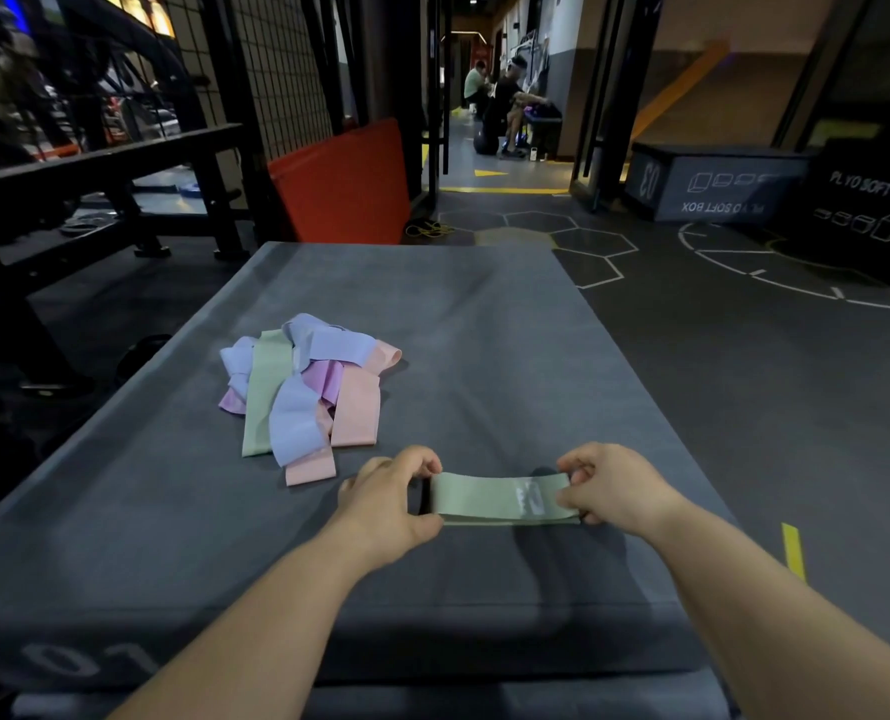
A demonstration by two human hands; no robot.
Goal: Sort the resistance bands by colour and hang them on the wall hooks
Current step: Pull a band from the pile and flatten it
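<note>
1. The green resistance band (489,498) lies flat and level between the person's two hands, with a pale printed mark near its right end. It sits low at the near part of the grey plyo box top (484,314); whether it rests on the top or hangs just above it cannot be told.
2. The left hand (388,498) grips the band's left end. Its back faces up, its fingers are curled over the far edge, and its thumb closes in along the near edge.
3. The right hand (612,485) pinches the band's right end, with its fingers bent over the top and its thumb pressed on the near corner.
4. Both forearms are bare and reach forward from the bottom of the view. They converge slightly toward the band, wrists roughly straight.
5. Beyond the left hand and to its left lies a loose pile of bands (308,392). It holds lilac-blue, peach-pink, purple and green loops that overlap; its nearest peach-pink end is near the left hand's knuckles but apart from them.
6. To the right of the right hand, down on the floor, is a yellow tape strip (793,550).
7. Far beyond the grip, a red mat (344,184) leans at the left. Dark plyo soft boxes (713,181) stand at the right, and two seated people (505,111) are in the corridor.
</note>
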